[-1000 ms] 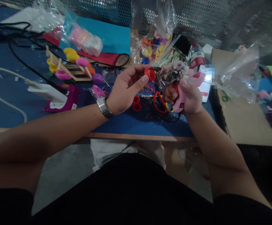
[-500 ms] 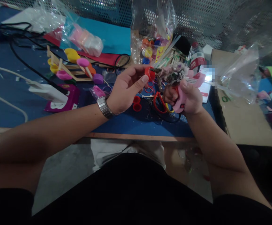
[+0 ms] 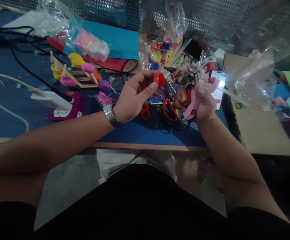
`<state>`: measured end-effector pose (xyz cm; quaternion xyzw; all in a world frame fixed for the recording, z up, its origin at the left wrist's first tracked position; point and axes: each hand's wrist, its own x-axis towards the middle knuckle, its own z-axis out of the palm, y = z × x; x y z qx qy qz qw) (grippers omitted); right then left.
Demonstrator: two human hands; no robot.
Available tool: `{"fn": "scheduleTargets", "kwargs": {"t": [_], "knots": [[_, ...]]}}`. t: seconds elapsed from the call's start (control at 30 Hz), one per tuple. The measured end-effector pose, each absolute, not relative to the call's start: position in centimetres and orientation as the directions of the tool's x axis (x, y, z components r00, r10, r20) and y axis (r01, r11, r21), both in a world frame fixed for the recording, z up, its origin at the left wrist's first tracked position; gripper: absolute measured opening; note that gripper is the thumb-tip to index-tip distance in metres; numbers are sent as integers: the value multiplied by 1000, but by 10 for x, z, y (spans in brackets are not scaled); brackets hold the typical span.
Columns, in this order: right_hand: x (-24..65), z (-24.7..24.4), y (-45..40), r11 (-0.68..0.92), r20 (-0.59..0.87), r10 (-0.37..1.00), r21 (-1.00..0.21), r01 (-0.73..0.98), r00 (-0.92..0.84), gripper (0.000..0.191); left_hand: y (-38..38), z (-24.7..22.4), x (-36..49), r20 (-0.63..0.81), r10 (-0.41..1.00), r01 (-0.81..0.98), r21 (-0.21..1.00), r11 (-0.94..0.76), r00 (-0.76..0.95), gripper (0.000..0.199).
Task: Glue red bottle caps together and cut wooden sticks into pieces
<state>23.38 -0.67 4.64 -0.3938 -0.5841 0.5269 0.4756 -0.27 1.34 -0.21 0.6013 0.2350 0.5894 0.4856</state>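
A red bottle cap (image 3: 159,80) is pinched between the thumb and fingers of my left hand (image 3: 132,95), its open side facing right. My right hand (image 3: 202,101) grips a pink glue gun (image 3: 193,108), whose nozzle is clotted with grey, stringy residue and points left at the cap, a small gap away from it. A clear glue stick (image 3: 232,95) sticks out behind the gun. Two more red caps (image 3: 145,115) lie on the blue table below my left hand. Scissors with a red handle (image 3: 169,111) lie beneath the gun.
On the left, a wooden stick frame (image 3: 78,78) with coloured caps stands behind a purple power socket (image 3: 70,106) with a white plug. A bottle (image 3: 208,60), a lit phone (image 3: 218,85) and cardboard (image 3: 257,123) are at the right. A plastic bag (image 3: 160,43) stands behind.
The glue gun's nozzle has lifted away from the red cap and moved slightly up and right. More of the cap's inside shows. My left hand has barely moved.
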Motion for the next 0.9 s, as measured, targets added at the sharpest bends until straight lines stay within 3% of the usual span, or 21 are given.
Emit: {"fn": "scheduleTargets", "kwargs": {"t": [0.23,0.7,0.9], "knots": [[232,44,-7,120,152,937,-986,-120,-315,61,9,5,-2,524,833,-195,849,-491,180,57],[229,47,4,123,140,985,-979,-164,-101,57,13,-1,-4,530,828,-155,848,-507,186,51],[231,42,8,113,131,987,-977,-178,-91,50,12,-1,-7,513,846,-83,858,-506,145,64]]}}
